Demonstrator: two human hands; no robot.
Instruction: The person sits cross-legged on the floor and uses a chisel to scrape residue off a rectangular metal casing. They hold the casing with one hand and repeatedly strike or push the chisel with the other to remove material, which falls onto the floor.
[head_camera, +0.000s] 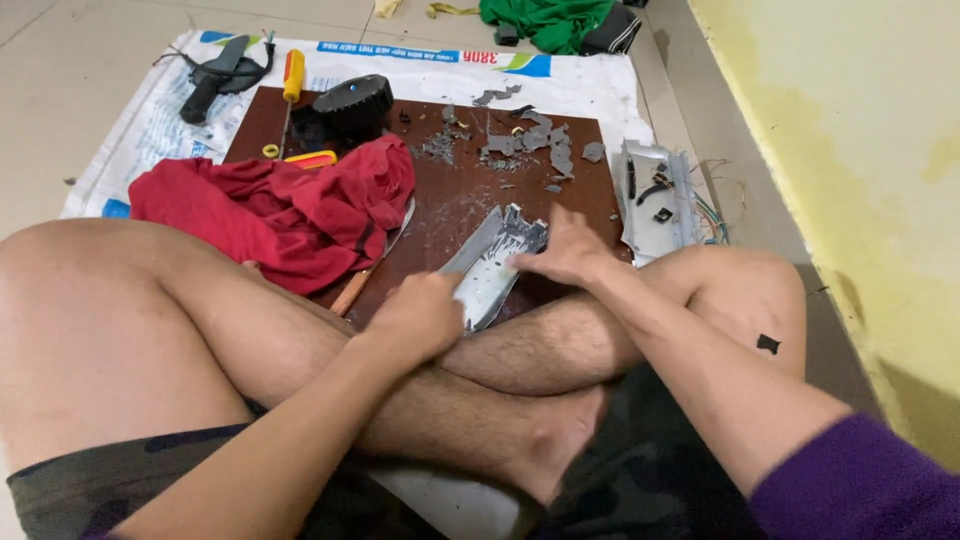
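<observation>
I sit cross-legged on the floor. My left hand (418, 318) is closed around the handle of a broad knife whose grey blade (475, 243) points up and away over a brown board (450, 205). My right hand (565, 250) presses flat on a broken silver-grey plastic casing (497, 275) that lies on the board just in front of my shins. The blade's edge rests against the casing's left side. Grey plastic fragments (520, 140) are scattered at the board's far end.
A red cloth (280, 205) lies on the board's left half beside a black round part (352, 103). A yellow-handled screwdriver (291, 76) and a black tool (215, 78) rest on the white sack sheet (150, 120). A silver casing with wires (660, 195) is at right, near the yellow wall (850, 150).
</observation>
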